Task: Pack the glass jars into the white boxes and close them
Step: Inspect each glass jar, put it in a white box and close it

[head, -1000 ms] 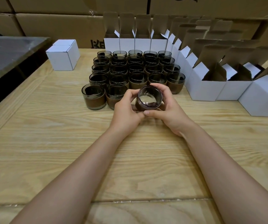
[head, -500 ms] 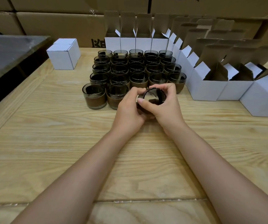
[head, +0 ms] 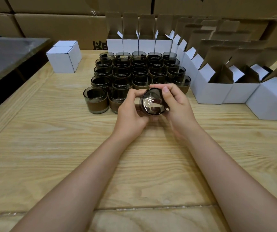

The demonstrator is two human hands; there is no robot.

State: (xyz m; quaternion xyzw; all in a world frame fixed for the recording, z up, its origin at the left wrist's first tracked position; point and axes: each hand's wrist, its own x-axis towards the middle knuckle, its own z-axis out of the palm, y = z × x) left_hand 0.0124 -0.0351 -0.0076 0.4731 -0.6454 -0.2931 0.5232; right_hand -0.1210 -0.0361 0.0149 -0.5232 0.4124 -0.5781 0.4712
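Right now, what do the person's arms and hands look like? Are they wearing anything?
The left forearm and right forearm are bare, with no sleeves in view. The left hand and right hand have no gloves. I see no rings, watch or bracelet.
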